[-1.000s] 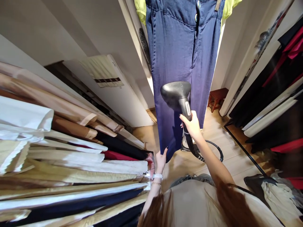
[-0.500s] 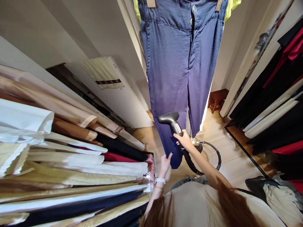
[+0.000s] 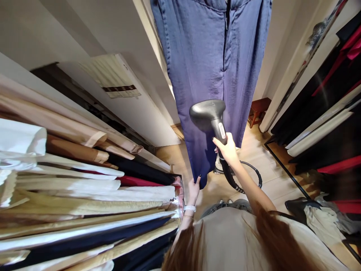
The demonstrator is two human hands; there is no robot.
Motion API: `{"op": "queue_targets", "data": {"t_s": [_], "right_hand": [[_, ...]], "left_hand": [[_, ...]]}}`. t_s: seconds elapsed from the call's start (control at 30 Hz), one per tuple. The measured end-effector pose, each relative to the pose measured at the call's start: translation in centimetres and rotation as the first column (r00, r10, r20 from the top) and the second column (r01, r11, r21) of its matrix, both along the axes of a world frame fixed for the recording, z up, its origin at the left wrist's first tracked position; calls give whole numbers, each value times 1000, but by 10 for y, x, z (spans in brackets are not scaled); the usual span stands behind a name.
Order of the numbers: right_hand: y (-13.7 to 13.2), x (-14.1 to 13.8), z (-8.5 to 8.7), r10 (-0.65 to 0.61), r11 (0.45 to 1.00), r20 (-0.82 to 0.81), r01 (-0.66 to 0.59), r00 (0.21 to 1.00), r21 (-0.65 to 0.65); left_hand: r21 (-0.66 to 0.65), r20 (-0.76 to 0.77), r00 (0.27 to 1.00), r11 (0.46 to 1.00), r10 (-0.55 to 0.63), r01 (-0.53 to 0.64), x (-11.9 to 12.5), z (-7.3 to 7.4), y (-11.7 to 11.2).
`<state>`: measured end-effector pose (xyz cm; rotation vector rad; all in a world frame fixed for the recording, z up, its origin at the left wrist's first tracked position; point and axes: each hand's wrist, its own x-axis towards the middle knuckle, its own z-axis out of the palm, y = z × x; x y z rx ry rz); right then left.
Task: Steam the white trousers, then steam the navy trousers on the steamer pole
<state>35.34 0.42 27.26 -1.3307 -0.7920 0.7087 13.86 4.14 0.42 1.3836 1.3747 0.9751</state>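
Right hand (image 3: 229,151) wrapped steamer (image 3: 208,111) before trousers (image 3: 194,64); left hand (image 3: 193,191) pinched their hem (image 3: 204,183), where straying steam could scald.

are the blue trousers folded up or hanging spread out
Spread out: the blue trousers hang lengthwise, their front fly and both legs showing, while the left hand grips one leg near its hem.

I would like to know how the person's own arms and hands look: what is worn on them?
The left hand has a pale wristband, with what seems a thin bracelet behind it. The right hand shows no wristband. Both thumbnails look dark. Neither hand wears gloves; the right forearm has no visible sleeve.
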Motion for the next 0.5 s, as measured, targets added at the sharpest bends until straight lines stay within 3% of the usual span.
{"op": "queue_targets", "data": {"t_s": [0.13, 0.33, 0.5], "right_hand": [[11, -2, -15, 35, 999, 30, -34, 999, -41], [9, -19, -71, 123, 972, 114, -96, 986, -217], [4, -33, -116, 181, 925, 35, -158, 983, -346]], "left_hand": [[-18, -10, 1000, 1000, -24, 24, 0, 4, -7], [-25, -10, 998, 997, -68, 68, 0, 10, -12], [-20, -5, 997, 997, -73, 73, -2, 11, -5]]}}
